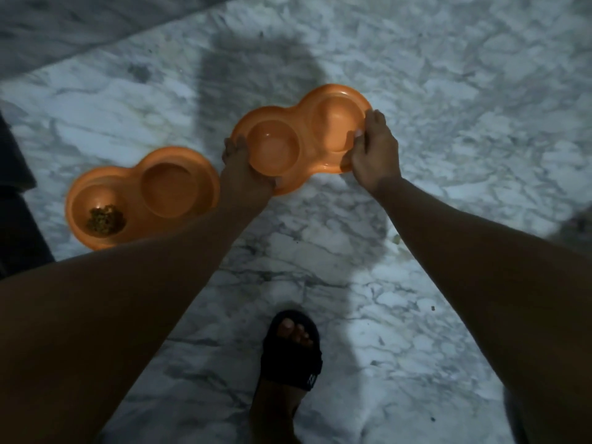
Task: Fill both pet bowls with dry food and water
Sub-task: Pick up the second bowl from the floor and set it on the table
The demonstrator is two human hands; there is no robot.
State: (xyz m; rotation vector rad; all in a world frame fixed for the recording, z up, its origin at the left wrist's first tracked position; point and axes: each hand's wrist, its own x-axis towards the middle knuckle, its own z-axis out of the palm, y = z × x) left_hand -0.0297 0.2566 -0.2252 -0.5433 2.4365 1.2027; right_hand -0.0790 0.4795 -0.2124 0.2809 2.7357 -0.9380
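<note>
Two orange double pet bowls are in view over a marble floor. The right double bowl [304, 149] is held by both hands and tilted, its two wells looking empty. My left hand [246, 169] grips its near-left rim, and my right hand [373, 153] grips its right rim with fingers over the edge. The left double bowl [205, 187] rests on the floor; its near well holds a small pile of dry food [105, 219], and its far well looks empty.
White and grey marble floor [448, 107] all around. My foot in a black slipper [291, 350] stands at the bottom centre. A dark object [16, 193] sits at the left edge beside the left bowl. A few loose crumbs lie on the floor at right.
</note>
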